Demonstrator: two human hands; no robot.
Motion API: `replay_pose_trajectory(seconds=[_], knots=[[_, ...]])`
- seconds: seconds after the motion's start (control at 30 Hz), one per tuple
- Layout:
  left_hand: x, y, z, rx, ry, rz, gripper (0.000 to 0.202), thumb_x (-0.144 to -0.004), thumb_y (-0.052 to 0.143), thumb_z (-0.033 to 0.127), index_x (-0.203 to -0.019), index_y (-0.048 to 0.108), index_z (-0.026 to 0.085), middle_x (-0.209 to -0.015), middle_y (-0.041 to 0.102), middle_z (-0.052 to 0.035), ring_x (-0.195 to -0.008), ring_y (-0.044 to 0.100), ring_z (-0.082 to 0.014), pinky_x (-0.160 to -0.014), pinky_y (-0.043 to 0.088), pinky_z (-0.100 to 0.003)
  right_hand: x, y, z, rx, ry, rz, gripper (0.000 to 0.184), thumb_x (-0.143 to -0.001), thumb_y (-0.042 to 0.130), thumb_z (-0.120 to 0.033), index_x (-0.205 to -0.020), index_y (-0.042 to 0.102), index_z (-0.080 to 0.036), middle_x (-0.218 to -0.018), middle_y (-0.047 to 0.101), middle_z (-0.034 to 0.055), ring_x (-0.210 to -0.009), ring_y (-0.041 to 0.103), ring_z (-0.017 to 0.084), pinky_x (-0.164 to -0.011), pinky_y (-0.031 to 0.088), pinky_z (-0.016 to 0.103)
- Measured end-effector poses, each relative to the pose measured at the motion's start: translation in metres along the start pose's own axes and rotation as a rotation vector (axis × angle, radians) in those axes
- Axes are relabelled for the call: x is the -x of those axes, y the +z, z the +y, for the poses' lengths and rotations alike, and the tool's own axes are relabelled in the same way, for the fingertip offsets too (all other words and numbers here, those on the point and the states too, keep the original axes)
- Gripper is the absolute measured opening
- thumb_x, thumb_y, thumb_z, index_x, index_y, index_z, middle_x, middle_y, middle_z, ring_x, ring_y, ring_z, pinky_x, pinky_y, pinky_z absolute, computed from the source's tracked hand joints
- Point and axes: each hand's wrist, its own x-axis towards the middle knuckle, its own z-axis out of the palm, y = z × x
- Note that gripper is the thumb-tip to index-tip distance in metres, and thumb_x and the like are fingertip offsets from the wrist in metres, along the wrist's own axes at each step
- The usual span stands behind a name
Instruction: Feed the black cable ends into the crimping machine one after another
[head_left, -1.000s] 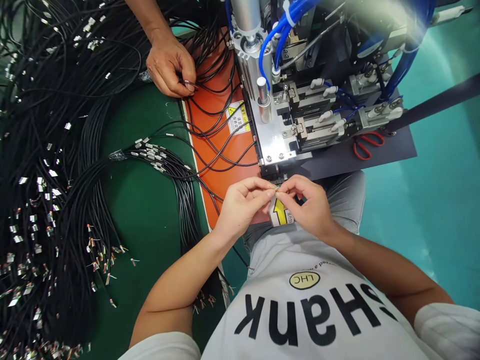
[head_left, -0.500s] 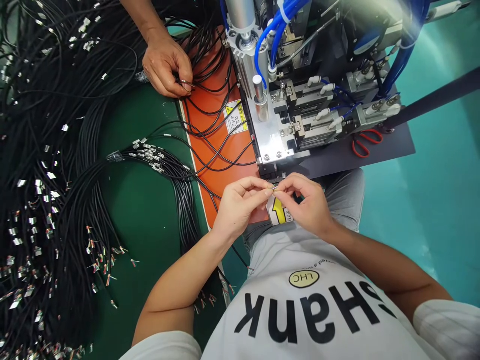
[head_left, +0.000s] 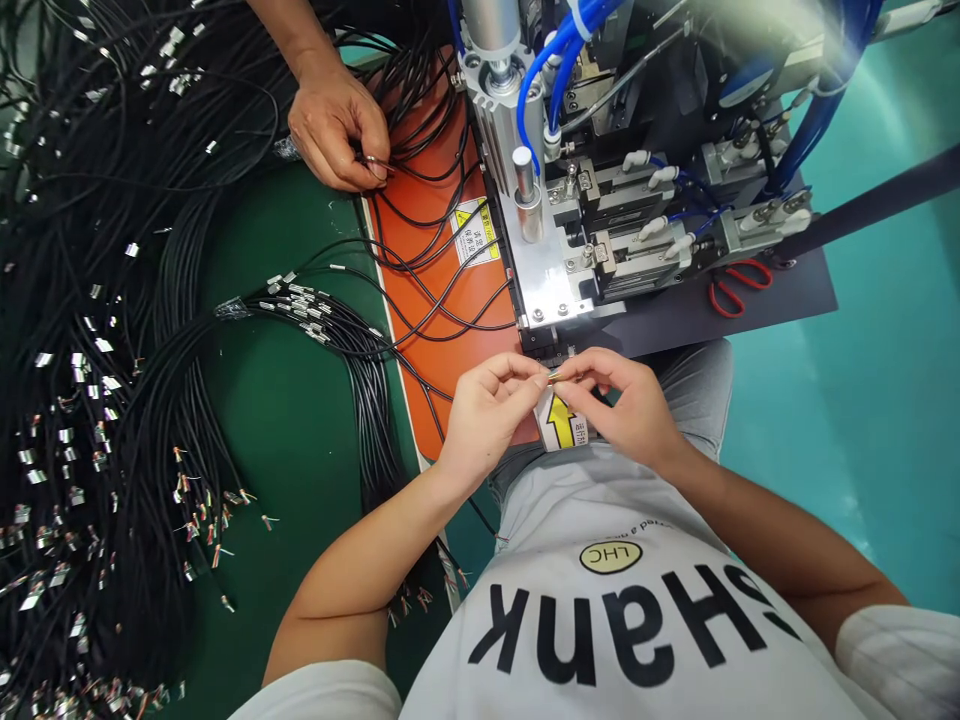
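My left hand (head_left: 491,412) pinches the end of a black cable, most of it hidden behind the fingers. From its fingertips stick thin coloured wires (head_left: 554,378), very small in view. The thumb and forefinger of my right hand (head_left: 619,402) are closed on these wires, touching close to the left fingertips. Both hands are just in front of the metal machine (head_left: 551,290), over a label with a yellow arrow (head_left: 562,424). On the left, a bundle of black cables (head_left: 367,410) with white tags runs across the green table (head_left: 289,480).
Another person's hand (head_left: 339,125) holds a cable end at the upper left. A large heap of black cables (head_left: 67,250) covers the far left. Loose cables cross the orange board (head_left: 420,300). Red-handled scissors (head_left: 739,285) lie beside the machine, beneath blue air hoses (head_left: 555,60).
The view shifts slightly. My fingertips have moved a little on the wires, and more of their coloured ends shows between them. The other person's hand stays almost where it was.
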Motion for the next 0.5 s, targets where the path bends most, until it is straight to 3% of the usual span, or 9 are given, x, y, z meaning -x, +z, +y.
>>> replay_pose_trajectory(seconds=[0.13,0.5], knots=[[-0.0002,0.0006,-0.0005,-0.063,0.008,0.010,0.020,-0.082,0.076,0.033,-0.083,0.067,0.015,-0.070,0.065,0.0004,-0.053,0.051,-0.0051,-0.052,0.042,-0.017,0.0006,-0.0068,-0.0048,-0.033,0.031,0.022,0.010,-0.091,0.064,-0.022,-0.095,0.074,-0.023,-0.088,0.071,-0.0005,-0.071,0.065,0.013,-0.063,0.045,0.028],[0.0007,0.0065,0.0044,-0.121,0.009,0.016,0.025,-0.078,0.079,0.037,-0.080,0.068,0.015,-0.072,0.066,-0.0013,-0.055,0.054,-0.0072,-0.051,0.043,-0.018,-0.0024,0.0004,-0.0054,-0.008,-0.039,0.111,0.005,-0.086,0.070,-0.021,-0.081,0.071,-0.022,-0.079,0.070,-0.0002,-0.071,0.062,0.015,-0.066,0.049,0.029]])
